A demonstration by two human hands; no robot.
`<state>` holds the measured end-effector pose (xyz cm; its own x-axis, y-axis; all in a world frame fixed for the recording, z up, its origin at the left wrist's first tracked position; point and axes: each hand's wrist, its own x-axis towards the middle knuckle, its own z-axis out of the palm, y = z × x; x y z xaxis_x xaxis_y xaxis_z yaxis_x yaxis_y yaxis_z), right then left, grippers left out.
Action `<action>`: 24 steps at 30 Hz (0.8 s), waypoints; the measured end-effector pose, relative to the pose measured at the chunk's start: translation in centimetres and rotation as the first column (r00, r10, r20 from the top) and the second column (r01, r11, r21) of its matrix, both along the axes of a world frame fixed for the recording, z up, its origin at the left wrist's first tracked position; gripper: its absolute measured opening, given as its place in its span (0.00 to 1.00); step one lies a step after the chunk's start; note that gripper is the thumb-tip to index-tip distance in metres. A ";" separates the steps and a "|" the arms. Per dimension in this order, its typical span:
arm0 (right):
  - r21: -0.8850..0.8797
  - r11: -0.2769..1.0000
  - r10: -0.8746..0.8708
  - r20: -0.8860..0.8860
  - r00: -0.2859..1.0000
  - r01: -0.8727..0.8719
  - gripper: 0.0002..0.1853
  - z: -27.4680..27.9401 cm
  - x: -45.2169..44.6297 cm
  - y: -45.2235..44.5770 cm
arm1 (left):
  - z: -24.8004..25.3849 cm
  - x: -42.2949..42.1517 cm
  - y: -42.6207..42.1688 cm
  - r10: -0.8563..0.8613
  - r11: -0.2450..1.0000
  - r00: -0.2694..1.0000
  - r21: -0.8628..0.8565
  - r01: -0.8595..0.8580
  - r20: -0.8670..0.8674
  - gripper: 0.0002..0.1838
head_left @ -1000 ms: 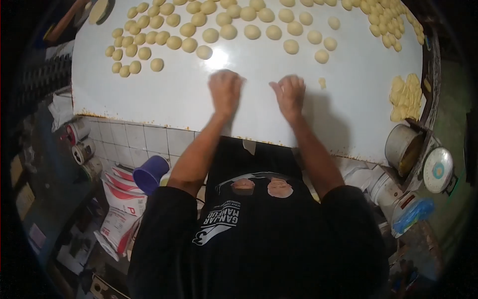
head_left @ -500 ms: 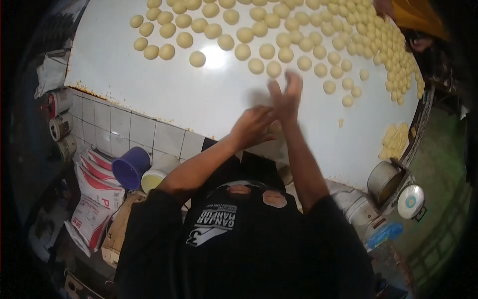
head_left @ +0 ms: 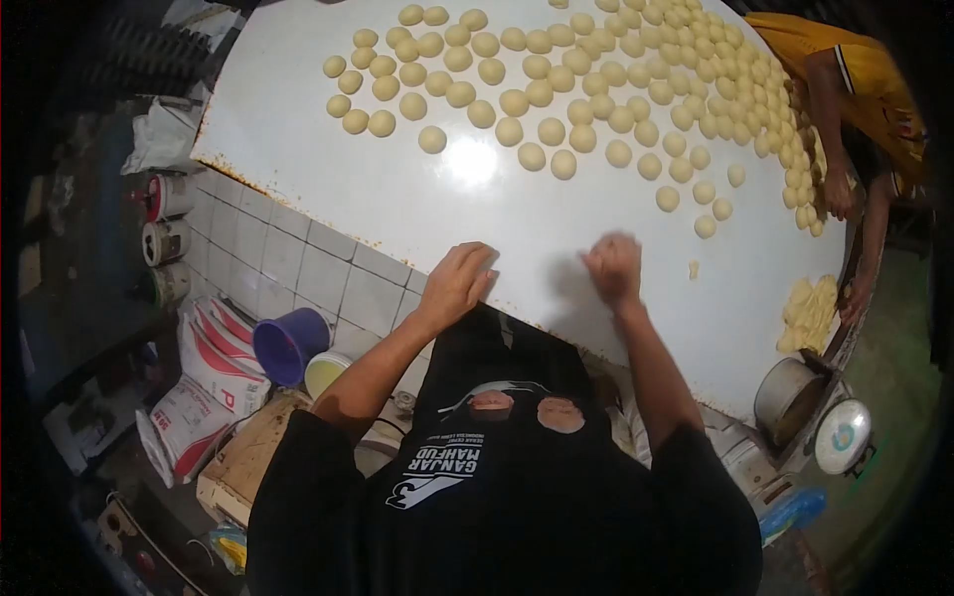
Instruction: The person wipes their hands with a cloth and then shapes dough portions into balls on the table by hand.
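Note:
My left hand [head_left: 460, 283] is at the front edge of the white table [head_left: 328, 189], its fingers bent and close together; whatever may be under them is hidden. To its right, my right hand [head_left: 614, 266] is curled just above the tabletop, slightly blurred, with a shadow beside it. What it holds, if anything, cannot be made out. Many round dough balls [head_left: 562, 165] lie on the table beyond both hands. A small dough scrap [head_left: 694, 269] rests to the right of my right hand.
Flattened dough [head_left: 810, 313] lies at the table's right edge, near a co-worker in a yellow shirt [head_left: 865, 84]. A metal pot [head_left: 785, 395] and a round lid [head_left: 843, 437] are at the lower right. Below left are a purple bucket [head_left: 290, 346] and printed sacks [head_left: 199, 402].
My hands, close together half a second ago, are now apart, the left at the table edge. The view has shifted, and a co-worker's arms now show at the right.

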<state>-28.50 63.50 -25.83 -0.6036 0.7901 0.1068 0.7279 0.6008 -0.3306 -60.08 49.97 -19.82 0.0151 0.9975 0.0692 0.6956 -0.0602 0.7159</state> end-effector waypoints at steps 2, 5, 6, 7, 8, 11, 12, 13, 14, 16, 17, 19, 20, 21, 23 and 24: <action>0.168 0.986 0.017 -0.197 0.980 0.016 0.17 -0.1 -2.2 1.2 | -0.5 1.5 -1.1 -0.012 0.999 1.000 -0.032 0.011 -0.028 0.21; 0.023 1.000 0.007 -0.216 0.976 -0.001 0.17 -0.9 -2.8 -1.1 | 1.0 3.6 -1.2 -0.056 0.998 0.998 0.002 0.056 -0.001 0.20; 0.041 0.999 0.007 -0.227 0.974 0.002 0.17 -0.6 -0.5 -0.9 | 1.6 3.7 -1.6 -0.059 0.998 0.998 0.018 0.059 -0.013 0.20; 0.040 0.999 0.039 -0.218 0.975 -0.031 0.17 -0.4 2.0 -0.5 | 2.0 3.7 -2.2 -0.022 0.999 0.999 0.037 0.023 -0.033 0.20; 0.033 0.997 0.078 -0.207 0.975 -0.073 0.16 -0.5 3.3 0.0 | 2.1 4.0 -2.6 0.024 0.998 0.998 0.052 -0.021 -0.050 0.20; 0.086 0.984 -0.140 -0.184 0.973 0.158 0.15 -0.5 -0.4 1.2 | 1.8 6.0 -2.3 0.001 0.999 1.000 0.034 0.000 -0.021 0.20; 0.033 0.952 -0.276 -0.328 0.903 0.303 0.15 0.1 -1.8 1.4 | 2.1 6.3 -1.6 -0.058 0.996 0.998 0.063 0.058 -0.017 0.21; 0.053 0.985 -0.142 -0.269 0.953 0.161 0.15 -1.0 -1.3 -0.1 | 3.0 6.6 -1.5 -0.062 0.997 0.998 0.054 0.063 -0.017 0.19; 0.067 0.984 -0.139 -0.279 0.950 0.164 0.15 -0.7 0.3 -0.3 | 3.4 6.3 -1.4 -0.064 0.995 0.998 0.068 0.066 -0.026 0.19; 0.084 0.993 0.103 -0.310 0.945 -0.081 0.16 -0.8 3.9 0.2 | 3.6 5.8 -2.0 0.000 0.996 1.000 0.086 0.002 -0.017 0.19; 0.100 0.995 0.008 -0.125 0.992 0.005 0.15 -1.5 4.0 1.5 | 3.9 5.6 -2.1 0.025 0.998 0.999 0.059 -0.023 -0.035 0.18; 0.074 0.988 -0.118 -0.201 0.972 0.135 0.14 -0.5 1.1 2.5 | 4.0 6.1 -1.9 0.013 0.999 1.000 0.036 -0.012 -0.017 0.18; 0.061 0.962 -0.237 -0.284 0.929 0.265 0.13 0.2 -0.7 3.3 | 4.0 6.0 -1.1 0.000 0.999 1.000 0.038 0.000 -0.007 0.18; 0.001 0.974 -0.214 -0.291 0.932 0.225 0.11 -0.2 -1.0 1.9 | 3.7 5.9 -0.9 -0.013 1.000 1.000 0.028 0.013 -0.022 0.19; 0.059 0.992 -0.089 -0.326 0.941 0.114 0.11 -0.3 1.5 -0.3 | 3.3 4.7 -0.7 -0.013 0.999 1.000 0.044 0.014 -0.009 0.19; 0.109 0.994 0.044 -0.342 0.939 -0.007 0.11 -0.2 3.3 -1.2 | 2.8 4.2 -0.7 -0.006 0.999 1.000 0.050 0.005 0.014 0.19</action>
<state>-25.21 62.31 -26.04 -0.5352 0.7484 0.3918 0.5654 0.6620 -0.4921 -55.84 49.28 -17.02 0.0193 0.9927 0.1189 0.6849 -0.0998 0.7218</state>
